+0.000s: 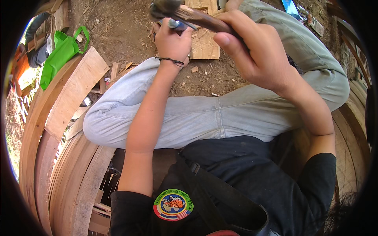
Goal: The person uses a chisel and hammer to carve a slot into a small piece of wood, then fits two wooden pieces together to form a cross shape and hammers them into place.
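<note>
My right hand is wrapped round the brown wooden handle of a hammer, raised at the top of the view with its dark head toward the left. Just below the hammer head, my left hand grips what looks like a chisel by its bluish handle, its metal-capped end facing up. The chisel's blade is hidden from view. Beside my left hand, a pale wooden board lies on the dirt, with a rectangular recess cut near its upper part. The hammer handle crosses in front of the board.
My bent legs in light jeans frame the work. Long planks stand at the left, with a green bag above them. More timber is at the right. Wood chips litter the dirt ground. A blue object lies far right.
</note>
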Motion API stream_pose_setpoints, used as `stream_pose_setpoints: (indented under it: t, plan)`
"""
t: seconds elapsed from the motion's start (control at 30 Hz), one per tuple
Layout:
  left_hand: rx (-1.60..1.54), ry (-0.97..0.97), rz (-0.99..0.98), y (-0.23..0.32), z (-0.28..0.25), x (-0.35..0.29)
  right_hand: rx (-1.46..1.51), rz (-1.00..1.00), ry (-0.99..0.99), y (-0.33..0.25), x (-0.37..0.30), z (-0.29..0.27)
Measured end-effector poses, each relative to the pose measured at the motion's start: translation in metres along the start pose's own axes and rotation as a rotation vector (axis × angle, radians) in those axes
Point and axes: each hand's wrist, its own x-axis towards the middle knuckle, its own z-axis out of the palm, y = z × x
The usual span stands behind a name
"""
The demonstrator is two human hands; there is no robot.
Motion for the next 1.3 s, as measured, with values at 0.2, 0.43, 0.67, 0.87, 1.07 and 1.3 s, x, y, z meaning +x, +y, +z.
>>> stream_pose_setpoints:
  t: [0.2,0.43,0.67,0.87,1.07,1.3]
  plan:
    - [0.109,0.011,0.139,0.008,0.005,0.001,-0.400,0.133,-0.184,0.012,0.001,0.022]
    - [0.027,0.064,0.100,0.008,0.002,0.011,-0.305,0.140,-0.028,0.010,0.007,0.018]
    - [0.055,0.037,-0.003,0.014,-0.002,0.015,-0.276,-0.109,0.151,0.013,0.014,0.014]
    - [0.272,0.038,0.023,-0.002,-0.003,0.017,-0.321,-0.087,0.194,0.006,0.014,0.018]
    - [0.155,0.005,0.066,-0.012,-0.003,0.022,-0.314,0.094,0.054,0.002,0.013,0.016]
    - [0.070,-0.005,0.162,-0.007,0.005,0.012,-0.408,0.124,-0.016,0.000,0.014,0.015]
